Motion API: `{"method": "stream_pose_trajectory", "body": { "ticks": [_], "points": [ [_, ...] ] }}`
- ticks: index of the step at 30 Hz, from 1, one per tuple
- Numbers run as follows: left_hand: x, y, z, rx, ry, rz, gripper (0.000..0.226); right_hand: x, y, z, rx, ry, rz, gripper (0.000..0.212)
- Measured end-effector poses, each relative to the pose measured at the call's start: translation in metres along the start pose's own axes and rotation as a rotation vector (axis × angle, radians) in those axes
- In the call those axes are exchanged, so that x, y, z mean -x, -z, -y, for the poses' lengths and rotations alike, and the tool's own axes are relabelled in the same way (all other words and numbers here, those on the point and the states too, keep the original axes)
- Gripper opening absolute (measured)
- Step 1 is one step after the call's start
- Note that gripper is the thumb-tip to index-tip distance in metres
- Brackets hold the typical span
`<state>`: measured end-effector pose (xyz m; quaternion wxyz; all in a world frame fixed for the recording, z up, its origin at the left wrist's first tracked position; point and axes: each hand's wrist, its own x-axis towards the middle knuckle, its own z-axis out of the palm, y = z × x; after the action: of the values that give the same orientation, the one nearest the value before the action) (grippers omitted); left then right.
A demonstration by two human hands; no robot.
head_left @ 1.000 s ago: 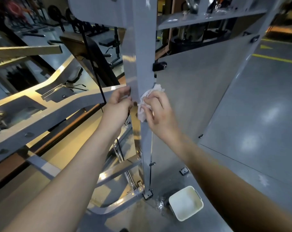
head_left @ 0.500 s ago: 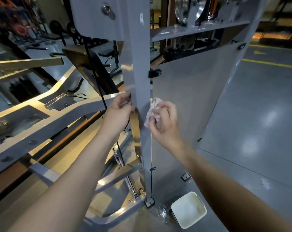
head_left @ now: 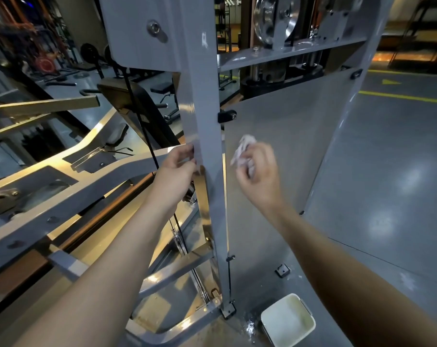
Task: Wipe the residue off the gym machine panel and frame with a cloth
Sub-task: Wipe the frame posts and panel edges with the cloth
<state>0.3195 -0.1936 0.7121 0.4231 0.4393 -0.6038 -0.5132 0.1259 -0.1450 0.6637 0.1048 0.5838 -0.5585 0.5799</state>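
Right grip (head_left: 258, 171), blurred, is curled round a crumpled white cloth (head_left: 243, 147), which sticks out above the fingers. It hangs in front of the grey panel (head_left: 300, 146), just right of the upright post (head_left: 205, 116); whether the cloth touches the panel cannot be told. Left grip (head_left: 177, 169) pinches the post's left edge at about the same height, fingertips bent against it. Below, on the floor (head_left: 387, 171) near the post's foot, stands a white tub (head_left: 287, 319), with white specks just left of it.
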Motion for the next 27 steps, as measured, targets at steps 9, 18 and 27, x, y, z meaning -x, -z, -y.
{"method": "stream_pose_trajectory", "body": {
  "ticks": [9, 18, 27],
  "points": [
    [0.002, 0.000, -0.004, -0.086, 0.012, -0.013, 0.026, 0.016, -0.009, -0.011, -0.012, 0.018, 0.161, 0.013],
    [0.015, -0.013, 0.011, -0.147, 0.039, 0.006, 0.021, 0.070, -0.032, -0.027, -0.022, -0.331, 0.212, 0.017],
    [0.019, -0.008, 0.015, -0.165, 0.048, 0.034, 0.017, 0.071, -0.032, -0.027, -0.054, -0.590, 0.097, 0.012]
  ]
}}
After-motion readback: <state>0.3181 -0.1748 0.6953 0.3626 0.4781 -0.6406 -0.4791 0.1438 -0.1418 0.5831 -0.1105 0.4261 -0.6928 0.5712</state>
